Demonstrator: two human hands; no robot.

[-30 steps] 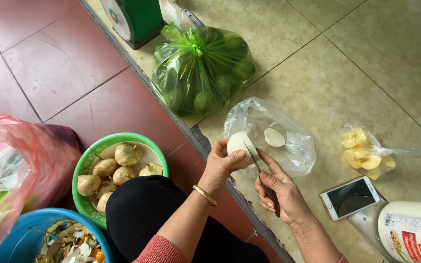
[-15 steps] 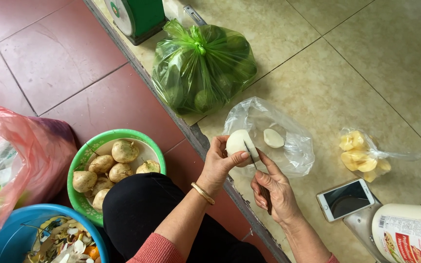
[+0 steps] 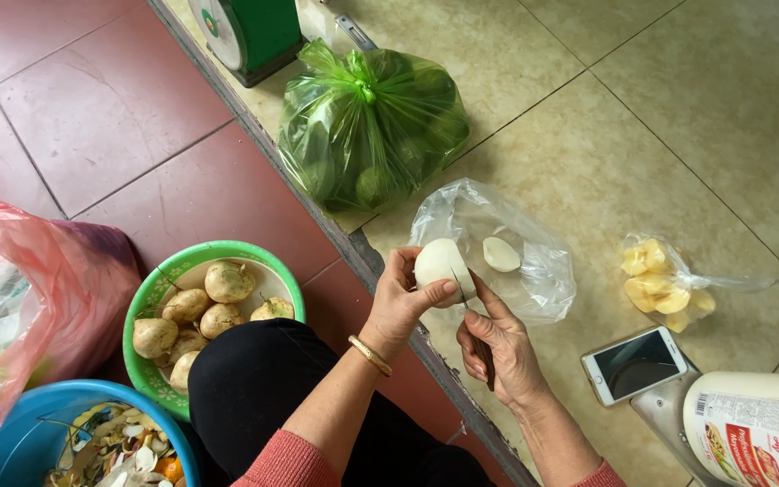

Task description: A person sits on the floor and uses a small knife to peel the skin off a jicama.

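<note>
Below, a pink plastic bag (image 3: 38,289) and a blue basin of peelings (image 3: 11,415) are cut off by the frame's edge. A knotted green bag (image 3: 371,126) blurs its contents. The green bowl (image 3: 151,302) of unpeeled tubers sits partly behind a black-clad knee. The left hand (image 3: 403,302) grips a peeled white tuber (image 3: 439,261) above a clear bag (image 3: 534,271); the right hand (image 3: 502,347) closes around a knife (image 3: 472,316), its handle mostly hidden.
</note>
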